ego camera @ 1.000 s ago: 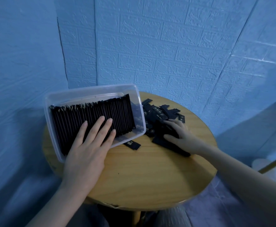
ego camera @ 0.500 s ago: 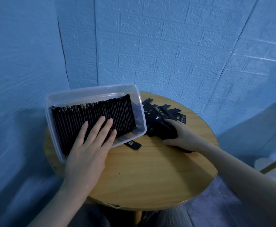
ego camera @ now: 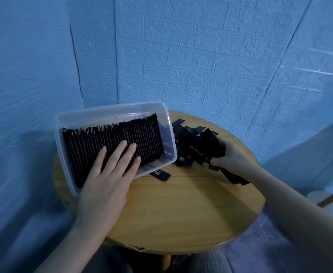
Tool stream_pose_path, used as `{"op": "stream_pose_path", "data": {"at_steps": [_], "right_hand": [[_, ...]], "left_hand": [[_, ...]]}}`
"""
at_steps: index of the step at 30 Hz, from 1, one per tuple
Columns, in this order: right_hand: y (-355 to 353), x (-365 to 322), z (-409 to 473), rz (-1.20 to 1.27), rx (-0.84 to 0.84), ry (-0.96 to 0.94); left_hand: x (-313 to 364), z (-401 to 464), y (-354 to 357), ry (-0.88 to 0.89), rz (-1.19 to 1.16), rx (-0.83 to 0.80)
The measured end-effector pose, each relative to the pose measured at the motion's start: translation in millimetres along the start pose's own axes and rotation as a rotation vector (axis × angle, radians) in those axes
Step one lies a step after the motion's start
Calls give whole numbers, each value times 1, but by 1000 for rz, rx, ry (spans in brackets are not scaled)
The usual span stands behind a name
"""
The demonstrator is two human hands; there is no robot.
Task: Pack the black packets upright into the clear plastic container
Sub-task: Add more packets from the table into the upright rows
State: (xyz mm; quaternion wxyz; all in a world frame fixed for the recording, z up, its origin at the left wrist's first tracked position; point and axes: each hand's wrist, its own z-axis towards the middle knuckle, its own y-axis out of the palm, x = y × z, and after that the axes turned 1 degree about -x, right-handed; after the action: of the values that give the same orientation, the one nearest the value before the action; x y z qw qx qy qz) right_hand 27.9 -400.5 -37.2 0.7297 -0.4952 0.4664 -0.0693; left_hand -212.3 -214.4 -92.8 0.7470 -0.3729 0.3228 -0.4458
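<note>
A row of black packets (ego camera: 110,146) stands upright in the clear plastic container (ego camera: 114,115) at the table's (ego camera: 181,209) far left edge. The left hand (ego camera: 106,180) lies flat on them, fingers straight. The right hand (ego camera: 230,160) grips a bunch of packets (ego camera: 207,144) above the loose pile (ego camera: 183,134) at the far edge. One stray packet (ego camera: 160,174) lies beside the container.

Dim blue-tinted light, soft shadows, wide-angle bending at edges, slight blur throughout

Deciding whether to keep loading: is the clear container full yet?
Not full. The upright packets stop short of the clear container's right end, leaving a gap there.
</note>
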Motion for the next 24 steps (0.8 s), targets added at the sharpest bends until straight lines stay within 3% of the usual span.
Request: {"op": "stream_pose_path", "data": {"at_steps": [16, 24], "right_hand": [[14, -6, -11, 734, 427, -23], [34, -9, -16, 799, 448, -75]], "left_hand": [[0, 0, -1, -7, 2, 4], [0, 0, -2, -2, 1, 4]]}}
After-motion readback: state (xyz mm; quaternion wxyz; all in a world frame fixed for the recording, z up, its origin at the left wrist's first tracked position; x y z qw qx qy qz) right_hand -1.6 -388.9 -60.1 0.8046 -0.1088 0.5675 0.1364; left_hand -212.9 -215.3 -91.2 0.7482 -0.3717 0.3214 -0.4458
